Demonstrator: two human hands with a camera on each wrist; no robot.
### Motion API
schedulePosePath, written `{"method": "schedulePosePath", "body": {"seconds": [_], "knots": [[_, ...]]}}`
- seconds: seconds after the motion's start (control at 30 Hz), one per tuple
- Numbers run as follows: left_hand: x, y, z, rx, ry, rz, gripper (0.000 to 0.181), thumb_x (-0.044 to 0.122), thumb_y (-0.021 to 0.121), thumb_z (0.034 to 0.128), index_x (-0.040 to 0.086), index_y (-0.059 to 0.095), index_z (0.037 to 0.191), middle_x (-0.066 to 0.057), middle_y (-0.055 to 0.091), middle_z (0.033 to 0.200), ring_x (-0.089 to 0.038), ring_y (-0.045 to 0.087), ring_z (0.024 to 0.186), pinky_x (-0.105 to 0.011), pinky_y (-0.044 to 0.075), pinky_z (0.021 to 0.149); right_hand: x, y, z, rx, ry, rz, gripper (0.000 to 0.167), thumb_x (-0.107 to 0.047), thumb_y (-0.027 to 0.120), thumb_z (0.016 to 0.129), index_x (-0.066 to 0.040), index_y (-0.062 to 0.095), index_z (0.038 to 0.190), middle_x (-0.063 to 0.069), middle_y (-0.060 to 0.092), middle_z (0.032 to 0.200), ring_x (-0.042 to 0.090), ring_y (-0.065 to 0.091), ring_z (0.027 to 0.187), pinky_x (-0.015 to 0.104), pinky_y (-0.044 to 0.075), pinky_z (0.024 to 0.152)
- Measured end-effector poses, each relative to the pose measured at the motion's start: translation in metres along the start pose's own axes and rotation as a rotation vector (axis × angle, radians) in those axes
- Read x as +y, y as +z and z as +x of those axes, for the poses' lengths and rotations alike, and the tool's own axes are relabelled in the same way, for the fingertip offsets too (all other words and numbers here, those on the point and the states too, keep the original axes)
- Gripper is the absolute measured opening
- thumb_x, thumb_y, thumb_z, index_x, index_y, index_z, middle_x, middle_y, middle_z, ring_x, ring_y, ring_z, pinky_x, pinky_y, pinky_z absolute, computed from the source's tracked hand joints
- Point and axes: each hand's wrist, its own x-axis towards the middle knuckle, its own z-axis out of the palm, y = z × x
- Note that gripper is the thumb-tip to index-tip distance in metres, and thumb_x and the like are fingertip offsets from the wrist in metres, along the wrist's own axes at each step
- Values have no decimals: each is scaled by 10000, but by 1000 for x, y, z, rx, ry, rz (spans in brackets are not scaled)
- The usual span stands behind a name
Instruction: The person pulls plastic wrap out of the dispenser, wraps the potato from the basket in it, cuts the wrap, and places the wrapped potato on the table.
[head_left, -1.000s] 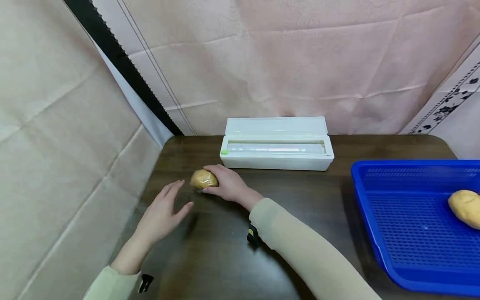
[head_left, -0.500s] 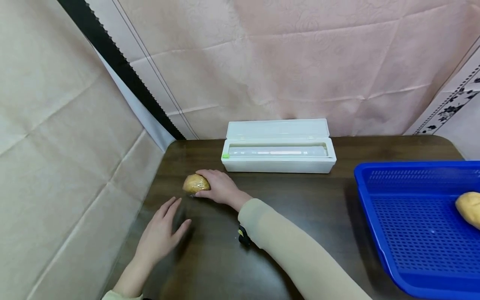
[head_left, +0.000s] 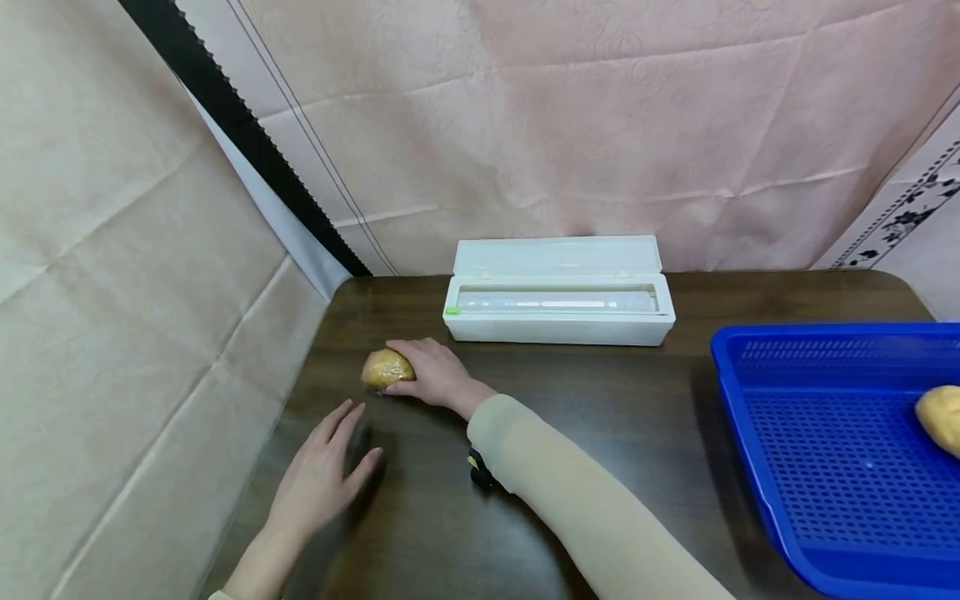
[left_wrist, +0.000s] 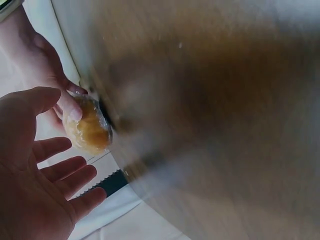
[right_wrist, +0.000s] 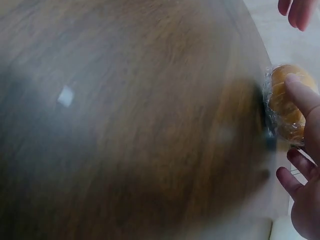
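Observation:
A yellow, potato-like lump wrapped in clear cling film (head_left: 386,370) sits on or just over the back left of the table. My right hand (head_left: 438,377) grips it from the right, thumb on the near side. In the right wrist view the thumb presses on the crinkled film of the wrapped potato (right_wrist: 283,111). Nearer to me, my left hand (head_left: 318,477) is held low over the table with fingers spread and nothing in them. The left wrist view has the open palm of my left hand (left_wrist: 37,172) beside the wrapped potato (left_wrist: 90,131).
A white cling film dispenser box (head_left: 558,327) stands at the back of the dark wooden table (head_left: 570,433), its lid raised and a film roll inside. To the right is a blue plastic basket (head_left: 738,467) holding another yellow potato-like lump (head_left: 939,419). Cloth hangs behind and left.
My right hand has carried the wrapped potato a little left and toward me. My left hand has shifted slightly nearer to me, its fingers still spread. The view has tilted slightly.

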Motion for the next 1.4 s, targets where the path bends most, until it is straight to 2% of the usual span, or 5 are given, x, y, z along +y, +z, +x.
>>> {"method": "schedulePosePath", "body": {"seconds": [0.27,0.53,0.77,1.1,1.4], "knots": [[8,6,6,39,71,-17,662,261,839,940,-21,576,1478,-287,555,1500,-490,617,1288,-638,543,998,8,-20,-19,-23,1,-47,827,-522,734,996,-164,395,1661,88,487,1636,288,438,1518,449,362,1249],[22,10,30,40,134,-29,657,274,832,946,-19,579,1476,-279,565,1495,-473,601,1318,-621,521,1048,17,-64,-49,-91,4,-80,625,-456,726,1022,-116,582,1527,92,605,1522,279,536,1431,445,435,1189],[36,13,52,47,190,-28,646,264,835,938,-22,593,1463,-263,584,1475,-442,606,1316,-598,521,1058,24,-103,-67,-124,-12,-98,516,-374,724,1039,-56,653,1440,85,706,1389,248,638,1318,415,482,1144],[59,16,81,-83,140,-63,665,326,779,988,15,548,1529,-229,529,1564,-436,537,1408,-597,462,1140,38,-153,-101,-172,72,-235,478,-379,705,1041,-70,677,1403,85,725,1327,283,635,1283,439,493,1114],[73,7,110,-115,187,-36,660,334,754,1008,4,533,1535,-245,522,1563,-442,537,1409,-597,460,1145,49,-198,-128,-218,112,-270,499,-358,713,1033,-37,661,1411,145,719,1335,328,633,1301,493,493,1116]]}}
